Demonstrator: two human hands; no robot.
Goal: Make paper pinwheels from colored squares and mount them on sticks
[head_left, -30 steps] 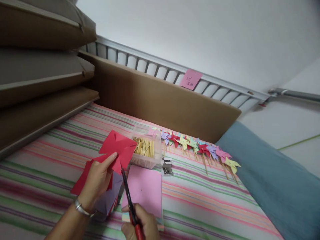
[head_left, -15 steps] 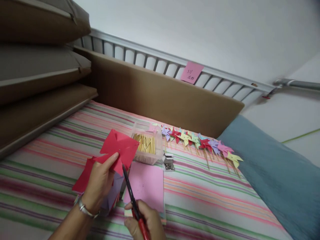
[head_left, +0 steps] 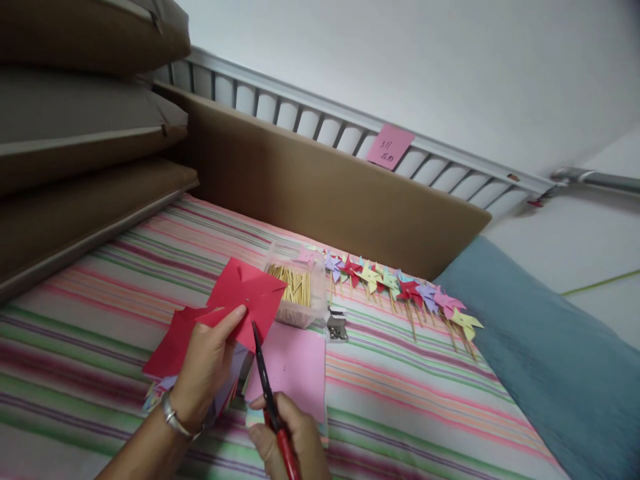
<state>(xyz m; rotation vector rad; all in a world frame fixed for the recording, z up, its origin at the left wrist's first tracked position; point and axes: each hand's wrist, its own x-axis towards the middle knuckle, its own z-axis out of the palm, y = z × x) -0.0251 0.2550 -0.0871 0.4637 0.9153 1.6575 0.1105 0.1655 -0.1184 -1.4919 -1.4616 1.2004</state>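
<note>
Pinched between thumb and fingers of my left hand [head_left: 207, 357] is a red paper square [head_left: 253, 287] with slits cut in from its corners and a small hole near its middle. My right hand [head_left: 295, 433] is closed round the red handles of a pair of scissors [head_left: 267, 383]. Their dark blades point up and meet the lower edge of the square. Below my left hand lies a pile of cut paper, with red sheets [head_left: 175, 343] on top and purple ones beneath. A stack of pink paper [head_left: 297, 373] lies just beyond the scissors.
A clear plastic box [head_left: 317, 287] holds many thin wooden sticks. Beside it is a small tray of metal bits [head_left: 337, 328]. Several paper pinwheels on sticks [head_left: 370, 277] lie along a brown board [head_left: 320, 193]. Brown cushions [head_left: 90, 153] are stacked at left.
The red square has shifted slightly right, and the scissor blades have moved a little up along its lower edge. The camera view has shifted slightly.
</note>
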